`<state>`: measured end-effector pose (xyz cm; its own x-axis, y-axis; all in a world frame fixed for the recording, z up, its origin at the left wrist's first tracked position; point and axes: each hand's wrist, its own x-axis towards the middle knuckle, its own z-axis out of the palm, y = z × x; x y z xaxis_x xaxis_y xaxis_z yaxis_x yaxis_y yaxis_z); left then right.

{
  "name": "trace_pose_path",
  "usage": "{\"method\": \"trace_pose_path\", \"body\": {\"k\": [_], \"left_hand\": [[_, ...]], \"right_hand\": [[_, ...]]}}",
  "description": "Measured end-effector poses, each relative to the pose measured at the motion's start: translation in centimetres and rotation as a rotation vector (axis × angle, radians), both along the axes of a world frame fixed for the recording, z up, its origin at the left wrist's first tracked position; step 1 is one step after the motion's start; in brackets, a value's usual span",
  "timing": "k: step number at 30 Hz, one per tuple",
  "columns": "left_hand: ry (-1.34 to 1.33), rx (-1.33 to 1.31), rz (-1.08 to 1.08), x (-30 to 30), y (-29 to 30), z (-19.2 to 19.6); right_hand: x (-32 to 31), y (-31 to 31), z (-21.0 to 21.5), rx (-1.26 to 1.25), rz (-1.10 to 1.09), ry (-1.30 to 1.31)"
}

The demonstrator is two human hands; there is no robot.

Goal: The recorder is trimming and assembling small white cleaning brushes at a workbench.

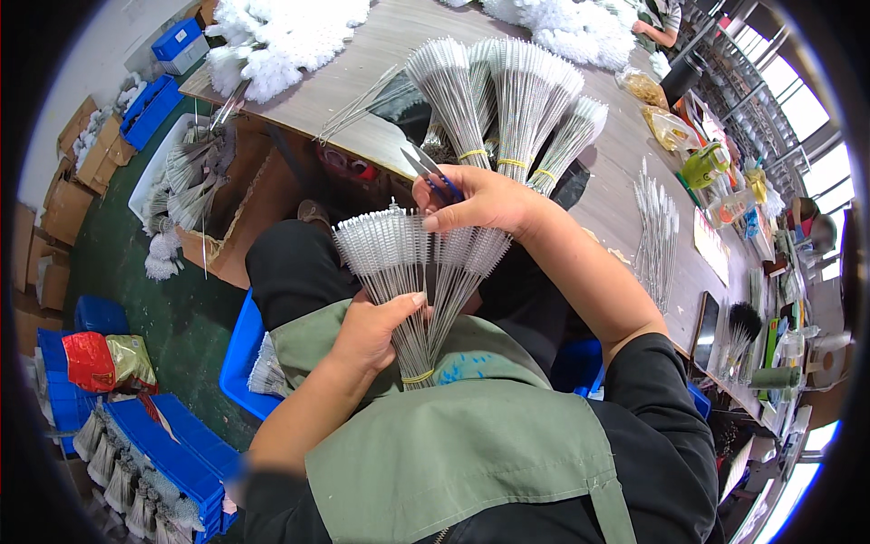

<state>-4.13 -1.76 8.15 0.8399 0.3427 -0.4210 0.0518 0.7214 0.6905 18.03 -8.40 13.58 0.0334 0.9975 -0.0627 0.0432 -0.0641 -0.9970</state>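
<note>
My left hand (pixel 370 334) is wrapped round a bundle of thin wire brushes (pixel 385 245) with white bristle tips, held upright over my lap. A yellow band (pixel 418 376) ties the wire stems near the bottom, and the bundle splits into two fans above my thumb. In my right hand (pixel 485 198) is a small pair of scissors (pixel 439 181) with dark pointed blades apart and blue handles. The right thumb and fingers lie at the bristle tops of the bundle; exactly what they touch is hidden.
Several banded brush bundles (pixel 517 100) lie on the table (pixel 399 32) ahead. Loose brushes (pixel 654 227) and a phone (pixel 705 325) are on its right part. White bristle heaps (pixel 281 41) sit at the back. Blue bins (pixel 237 363) stand around me. A co-worker's arm (pixel 657 34) shows far right.
</note>
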Motion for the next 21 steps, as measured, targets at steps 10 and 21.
{"method": "trace_pose_path", "body": {"k": [10,21], "left_hand": [[-0.066,-0.016,-0.082,0.4,0.0,0.1],[-0.107,-0.174,-0.116,0.8,0.4,1.0]], "right_hand": [[0.4,0.1,-0.3,0.046,0.008,0.017],[0.4,0.0,0.1,0.092,0.099,0.266]]}}
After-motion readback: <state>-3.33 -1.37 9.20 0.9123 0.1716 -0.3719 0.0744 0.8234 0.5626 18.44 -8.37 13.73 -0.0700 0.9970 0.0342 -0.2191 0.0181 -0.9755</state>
